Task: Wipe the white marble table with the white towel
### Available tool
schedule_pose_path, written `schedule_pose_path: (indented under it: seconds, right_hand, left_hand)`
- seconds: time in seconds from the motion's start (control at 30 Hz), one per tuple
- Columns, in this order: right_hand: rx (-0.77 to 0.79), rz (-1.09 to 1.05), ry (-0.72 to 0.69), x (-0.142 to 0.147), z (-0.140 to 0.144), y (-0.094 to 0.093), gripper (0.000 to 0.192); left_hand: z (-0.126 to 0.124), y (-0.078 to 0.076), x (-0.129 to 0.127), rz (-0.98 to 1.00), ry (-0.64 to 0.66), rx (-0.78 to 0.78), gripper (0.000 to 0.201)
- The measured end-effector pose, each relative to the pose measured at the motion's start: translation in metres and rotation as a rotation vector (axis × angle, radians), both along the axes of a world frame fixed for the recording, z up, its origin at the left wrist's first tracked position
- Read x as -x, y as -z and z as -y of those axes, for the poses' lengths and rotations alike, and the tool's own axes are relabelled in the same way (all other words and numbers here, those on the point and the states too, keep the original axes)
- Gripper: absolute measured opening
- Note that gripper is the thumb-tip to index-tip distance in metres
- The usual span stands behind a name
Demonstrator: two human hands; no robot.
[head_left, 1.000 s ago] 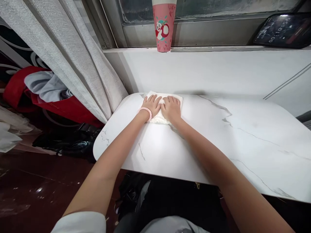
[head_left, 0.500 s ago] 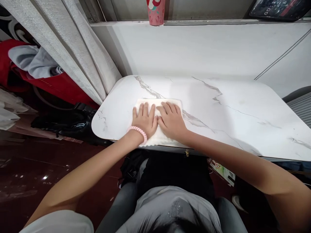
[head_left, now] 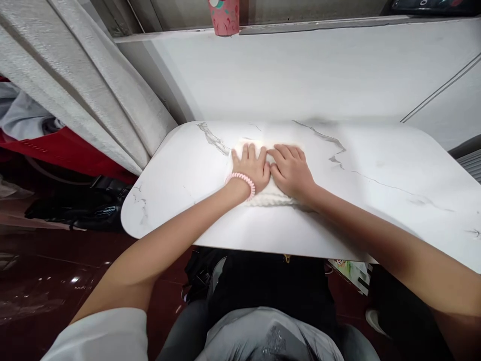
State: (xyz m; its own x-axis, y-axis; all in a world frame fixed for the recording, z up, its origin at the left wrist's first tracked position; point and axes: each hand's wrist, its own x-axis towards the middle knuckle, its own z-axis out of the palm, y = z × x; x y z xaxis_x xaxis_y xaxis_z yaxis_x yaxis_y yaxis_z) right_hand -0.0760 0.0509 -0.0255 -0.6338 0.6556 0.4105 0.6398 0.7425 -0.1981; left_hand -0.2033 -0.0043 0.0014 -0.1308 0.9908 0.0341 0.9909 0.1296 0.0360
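Note:
A folded white cloth (head_left: 268, 199) lies on the white marble-patterned table (head_left: 169, 193). My left hand (head_left: 251, 165) rests flat on the cloth's left part, fingers spread and pointing away from me. A pink coiled band (head_left: 244, 178) circles the left wrist. On the cloth's right part lies my right hand (head_left: 291, 168), palm down with its fingers stretched out and slightly bent. The two thumbs are close together over the middle of the cloth. Much of the cloth is hidden under both hands.
Behind the table is a white wall with a ledge holding a pink patterned cup (head_left: 225, 19) and a dark phone-like device (head_left: 432, 6). A pale curtain (head_left: 97, 85) hangs at the left, beside a red bag (head_left: 71, 153) with clothes. Dark red floor lies below.
Both hands have slid the cloth away from the table's near edge and somewhat to the right. My view has shifted slightly too.

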Motion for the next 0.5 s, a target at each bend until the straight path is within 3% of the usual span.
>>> schedule_pose_path:
  seconds: [0.27,0.4,0.5]
  right_hand:
    - [0.039,-0.044,0.115,0.021,-0.101,-0.001,0.042]
    - [0.048,-0.056,0.135,0.023,-0.133,0.0,0.042]
    - [0.039,-0.087,0.137,0.022,-0.142,0.004,0.042]
  left_hand:
    - [-0.112,0.004,0.013,0.033,0.029,-0.05,0.058]
    - [-0.142,0.003,0.015,0.07,0.013,-0.086,0.057]
    - [-0.152,0.004,0.015,0.077,0.015,-0.109,0.057]
